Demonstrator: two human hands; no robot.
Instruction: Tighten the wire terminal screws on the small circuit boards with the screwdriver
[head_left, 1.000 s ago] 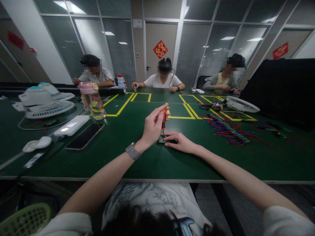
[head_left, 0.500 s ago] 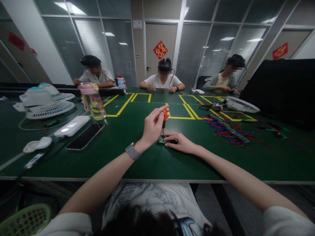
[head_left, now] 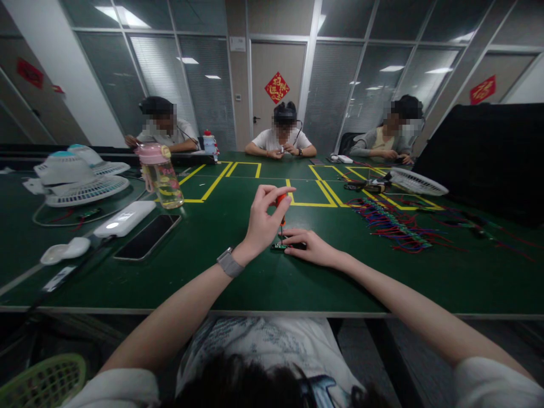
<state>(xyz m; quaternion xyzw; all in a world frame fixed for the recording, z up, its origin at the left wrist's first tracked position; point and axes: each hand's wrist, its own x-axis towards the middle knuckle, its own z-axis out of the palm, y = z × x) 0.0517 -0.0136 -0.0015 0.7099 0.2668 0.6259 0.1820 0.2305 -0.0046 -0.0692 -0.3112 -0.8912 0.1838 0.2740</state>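
Note:
My left hand (head_left: 264, 220) grips the orange-and-black handle of a screwdriver (head_left: 282, 200), its fingers around the top. The screwdriver stands upright, its thin shaft pointing down at a small green circuit board (head_left: 278, 247) on the green table (head_left: 238, 289). From the right, my right hand (head_left: 312, 247) lies low over the table, its fingertips holding the board at its right side. A dark part shows under the right fingers, too hidden to make out.
On the left are a phone (head_left: 148, 237), a white power bank (head_left: 124, 218), a pink-lidded bottle (head_left: 160, 175) and white fans (head_left: 85, 181). Boards with red and blue wires (head_left: 395, 224) lie to the right. Three people sit across the table.
My left fingers have shifted round the screwdriver's handle, with the thumb now further forward. My right hand has stayed in place. The middle person across the table has brought both hands together.

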